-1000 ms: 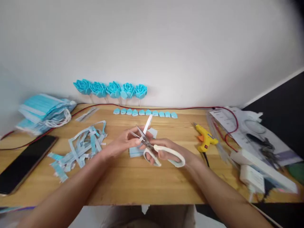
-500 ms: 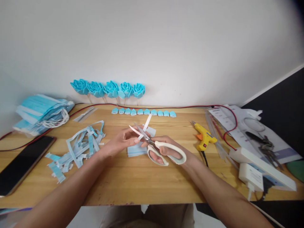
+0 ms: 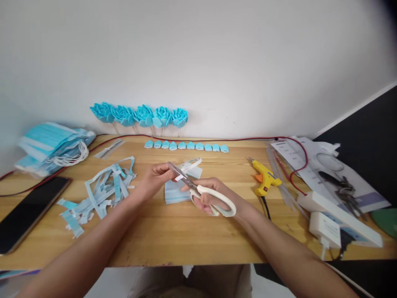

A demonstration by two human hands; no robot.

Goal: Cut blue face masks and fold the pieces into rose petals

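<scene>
My right hand (image 3: 214,194) grips white-handled scissors (image 3: 203,193), fingers through the loops, blades closed and pointing up-left. My left hand (image 3: 156,176) pinches one end of a narrow white strip (image 3: 190,165) that crosses the blades near their tips. Under both hands lies a small stack of light blue mask pieces (image 3: 176,194) on the wooden table (image 3: 173,236).
A pile of cut blue strips (image 3: 99,188) lies to the left, with a black phone (image 3: 29,213) and a stack of face masks (image 3: 52,147) beyond. Blue roses (image 3: 139,116) and small blue petals (image 3: 186,145) line the wall. A yellow glue gun (image 3: 265,178), papers, keys and chargers sit right.
The white strip has tipped from upright to nearly flat. The scissor blades, open half a second ago, have closed on it. Both hands shifted slightly away from me.
</scene>
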